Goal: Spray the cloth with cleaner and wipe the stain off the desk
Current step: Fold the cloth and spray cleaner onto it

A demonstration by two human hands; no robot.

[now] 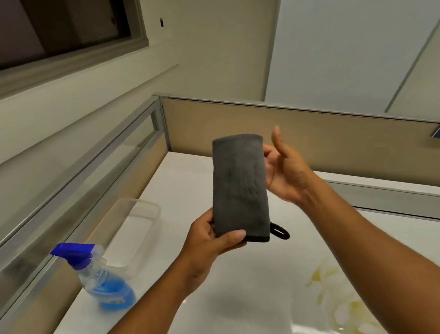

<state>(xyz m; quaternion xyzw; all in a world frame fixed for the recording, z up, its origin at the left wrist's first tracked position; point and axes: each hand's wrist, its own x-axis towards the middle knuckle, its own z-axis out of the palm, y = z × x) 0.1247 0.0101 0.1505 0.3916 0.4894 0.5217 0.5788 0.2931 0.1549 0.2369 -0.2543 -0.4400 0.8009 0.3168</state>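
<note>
A folded grey cloth (239,189) with a black hanging loop stands upright in the air above the white desk (225,299). My left hand (209,245) pinches its lower edge between thumb and fingers. My right hand (287,169) is beside the cloth's right edge, fingers spread, its fingertips touching or just behind the cloth. A clear spray bottle (101,278) with a blue trigger head and blue liquid stands on the desk at the left. A yellow smeared stain (340,305) lies on the desk at the lower right.
A clear plastic container (136,227) sits behind the spray bottle. Tan partition panels (317,131) with metal rails border the desk at the back and left. A grey cable slot (395,204) runs along the desk's right rear.
</note>
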